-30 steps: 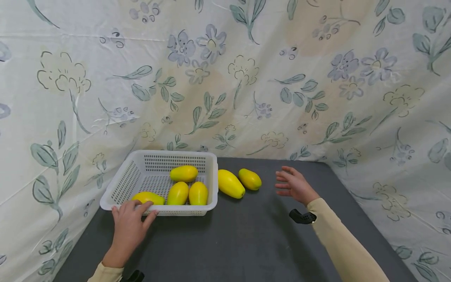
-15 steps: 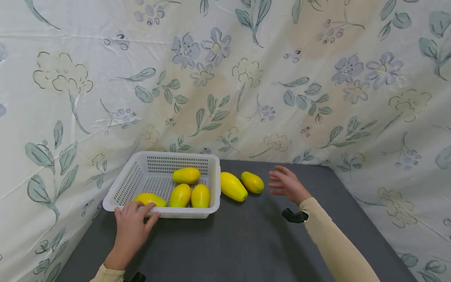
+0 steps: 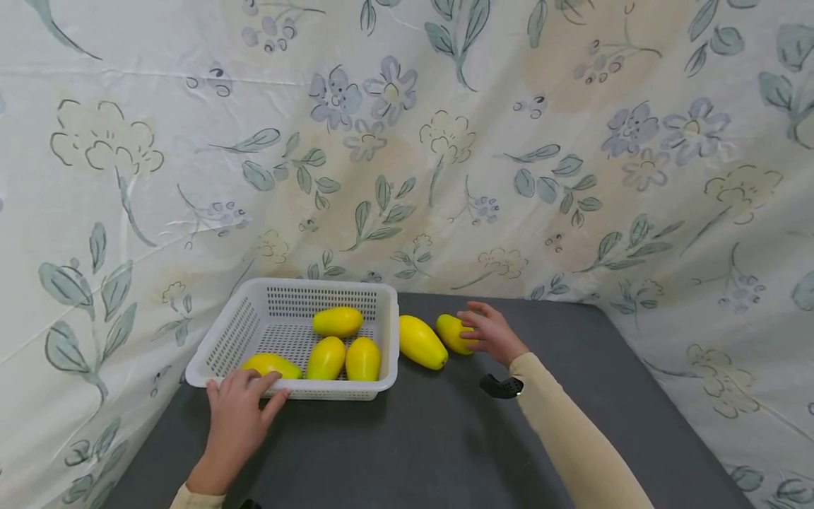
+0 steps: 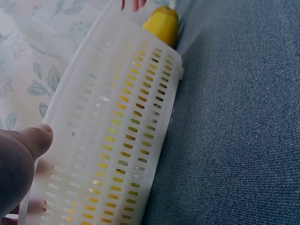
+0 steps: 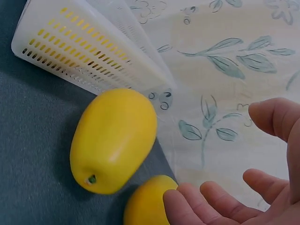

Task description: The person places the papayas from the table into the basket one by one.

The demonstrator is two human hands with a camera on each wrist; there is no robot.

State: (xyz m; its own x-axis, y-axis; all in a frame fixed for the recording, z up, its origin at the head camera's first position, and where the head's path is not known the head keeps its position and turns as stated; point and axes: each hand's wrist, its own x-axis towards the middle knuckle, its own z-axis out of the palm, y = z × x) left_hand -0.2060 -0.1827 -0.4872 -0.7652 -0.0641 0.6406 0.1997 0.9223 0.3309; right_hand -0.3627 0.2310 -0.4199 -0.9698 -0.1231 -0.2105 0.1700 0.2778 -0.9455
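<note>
A white perforated plastic basket [image 3: 343, 395] stands on the left, with several smooth yellow oblong fruits inside, one of them a fruit [image 3: 337, 322] near the back. My left hand [image 3: 237, 424] grips its front rim; in the left wrist view the thumb [image 4: 37, 140] lies outside the wall and fingers show through it. Right of the basket lie a larger yellow fruit [image 3: 422, 343] and a smaller one [image 3: 449, 332]. My right hand [image 3: 494, 338], fingers spread and holding nothing, is at the smaller fruit, overlapping its right side in the head view.
The dark grey cloth-covered table [image 3: 394, 452] extends in front and to the right. A floral curtain [image 3: 420, 155] hangs behind it and along both sides. A black wrist strap [image 3: 501, 387] sits on the right sleeve.
My right hand has moved left to the smaller fruit outside the basket. My left hand stays on the basket rim. The head view has shifted slightly.
</note>
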